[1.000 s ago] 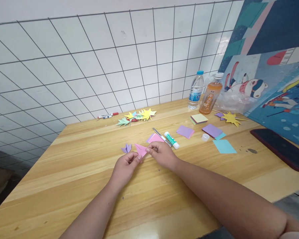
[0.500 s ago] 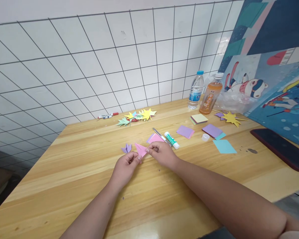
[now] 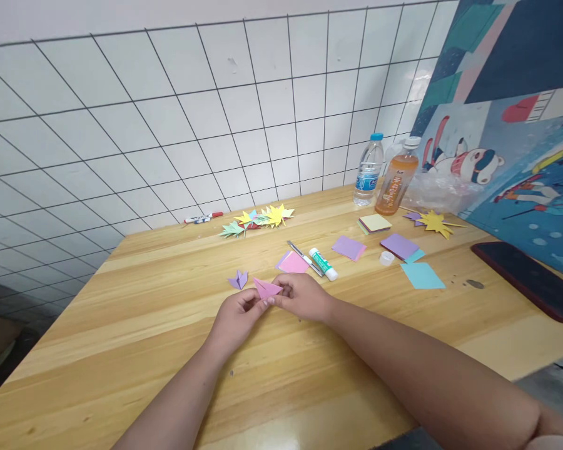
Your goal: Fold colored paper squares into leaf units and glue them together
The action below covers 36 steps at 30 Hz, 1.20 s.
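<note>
Between my hands is a folded piece of pink paper (image 3: 267, 288), shaped roughly like a triangle. My left hand (image 3: 238, 317) pinches its lower left part between thumb and fingers. My right hand (image 3: 304, 296) grips it from the right, thumb close to the left fingertips, some fingers hidden behind the paper. Just beyond my left hand lies a folded purple paper piece (image 3: 238, 279). Past my right hand rest a pink paper sheet (image 3: 294, 262), a slim cutter knife (image 3: 304, 257) and a green and white glue stick (image 3: 323, 264).
Several folded paper leaves (image 3: 276, 216) and markers (image 3: 203, 217) lie by the tiled wall. Paper stacks (image 3: 349, 247), a blue sheet (image 3: 423, 275) and a white cap (image 3: 387, 258) are rightward. A water bottle (image 3: 368, 170), an orange drink bottle (image 3: 397, 178) and a phone (image 3: 530, 279) stand or lie farther out.
My right hand has moved slightly down and left, closer to my left hand. The pink paper has tilted and now looks flatter, and more of the pink sheet behind shows.
</note>
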### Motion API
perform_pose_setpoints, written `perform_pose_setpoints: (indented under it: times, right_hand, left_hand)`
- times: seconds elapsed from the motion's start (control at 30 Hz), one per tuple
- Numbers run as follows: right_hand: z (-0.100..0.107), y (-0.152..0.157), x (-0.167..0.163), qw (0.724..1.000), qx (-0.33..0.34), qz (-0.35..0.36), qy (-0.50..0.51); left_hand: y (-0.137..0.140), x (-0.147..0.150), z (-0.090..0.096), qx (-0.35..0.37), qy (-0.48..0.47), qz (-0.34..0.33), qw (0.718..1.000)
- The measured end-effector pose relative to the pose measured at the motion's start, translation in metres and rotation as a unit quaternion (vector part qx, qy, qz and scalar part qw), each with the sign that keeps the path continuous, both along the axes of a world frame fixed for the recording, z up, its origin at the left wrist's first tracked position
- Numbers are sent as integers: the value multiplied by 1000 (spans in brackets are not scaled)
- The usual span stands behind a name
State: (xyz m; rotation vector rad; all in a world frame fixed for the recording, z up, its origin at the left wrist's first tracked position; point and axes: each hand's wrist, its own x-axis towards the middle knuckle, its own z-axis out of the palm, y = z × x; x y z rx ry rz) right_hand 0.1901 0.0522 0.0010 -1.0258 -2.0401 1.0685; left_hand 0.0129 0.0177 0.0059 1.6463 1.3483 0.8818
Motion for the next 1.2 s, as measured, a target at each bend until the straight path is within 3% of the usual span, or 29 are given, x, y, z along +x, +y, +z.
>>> perform_pose_setpoints:
  times: [0.2, 0.5, 0.9, 1.07, 1.2]
  right_hand:
    - [2, 0, 1, 998, 43, -15, -46]
    - [6, 0, -2, 999, 3, -50, -7]
    - [6, 1, -1, 996, 14, -83, 9]
    - [6, 1, 0, 997, 3, -72, 23]
    - [4, 0, 0, 999, -8, -40, -21]
  left_hand:
    - [-1, 1, -1, 16, 29, 4, 999]
    - [0, -1, 3, -20, -13, 21, 999]
    - [-2, 1, 10, -25, 5, 46, 999]
    - [-2, 2, 8, -23, -9, 40, 999]
    - [-1, 2, 4, -2, -18, 9, 1000]
